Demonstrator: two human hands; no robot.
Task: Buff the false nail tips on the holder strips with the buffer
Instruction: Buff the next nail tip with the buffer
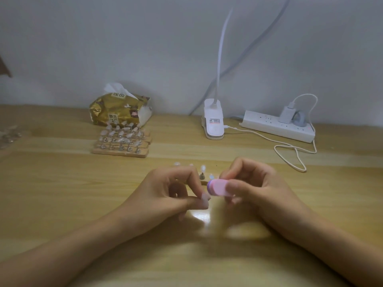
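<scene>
1. Smooth pale wood, glossy where light reflects: table (62,183).
2. Crinkled, shiny gold film — tissue pack (116,110), left of the lamp (213,123).
3. Matt bare wood: strips (116,152), left of the lamp; their tips (120,133) are translucent plastic.
4. Smooth white plastic: lamp.
5. Matt pink — buffer (217,188).

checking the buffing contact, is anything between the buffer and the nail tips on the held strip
Nothing visible does. The pink buffer in the right hand sits right at a nail tip on the holder strip the left hand holds.

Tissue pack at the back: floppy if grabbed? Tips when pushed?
Tissue pack probably floppy: its gold wrapper looks crinkled. Likely light, soft paper shows at the top. It lies low and wide on the table, so a push should slide it, not tip it.
</scene>
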